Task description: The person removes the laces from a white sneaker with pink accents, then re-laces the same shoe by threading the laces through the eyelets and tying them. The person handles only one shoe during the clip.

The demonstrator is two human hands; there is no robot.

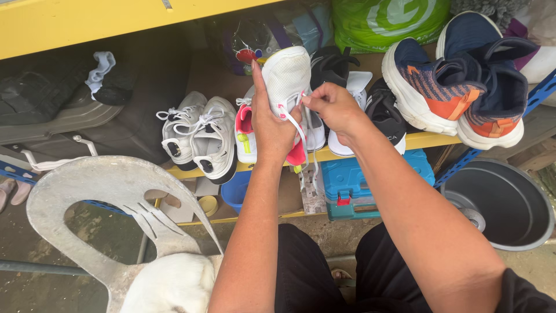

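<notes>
Gripping the white sneaker [286,75] from behind, the left hand [271,124] held it upright above the yellow shelf [428,140], fingers stretched up along its sole. Beside it, the right hand [335,107] pinched the white lace [296,124]. Below, a blue tub [236,191] and a grey bucket [509,203] stood; their contents could not be seen.

Yellow shelf [431,139], grey plastic chair [87,197]
</notes>
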